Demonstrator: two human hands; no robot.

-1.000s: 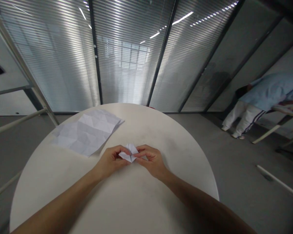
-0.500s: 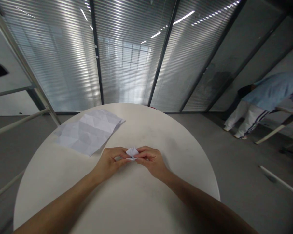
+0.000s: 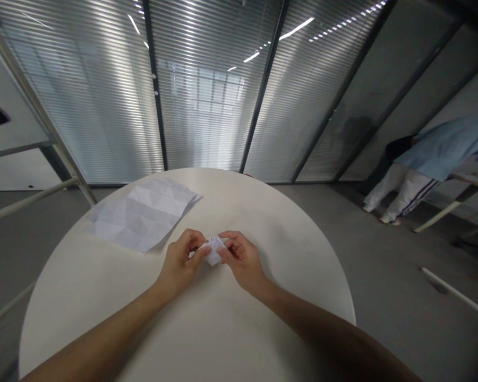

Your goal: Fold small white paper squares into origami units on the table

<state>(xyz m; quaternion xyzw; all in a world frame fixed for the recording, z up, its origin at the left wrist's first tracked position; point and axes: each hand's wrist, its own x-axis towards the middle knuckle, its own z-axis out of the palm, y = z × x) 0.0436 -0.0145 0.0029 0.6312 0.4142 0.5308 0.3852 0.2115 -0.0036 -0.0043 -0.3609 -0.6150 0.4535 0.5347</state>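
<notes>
Between my two hands is a small piece of folded white paper, held just above the round white table. My left hand pinches its left side, thumb in front and curled fingers behind. On the right side my right hand grips it the same way, with the thumb on the near face. The fingers hide both sides of the paper; its pointed lower part faces me. Beyond my left hand lies a larger creased sheet of white paper, spread on the table.
Glass partitions with blinds stand behind the table. A whiteboard on a metal frame is at the left. To the right, a person in a light blue top bends over beside a table leg.
The folded paper has tilted, so a wider pointed face now shows toward me. My thumbs have shifted onto its near side and my fingers have risen behind it.
</notes>
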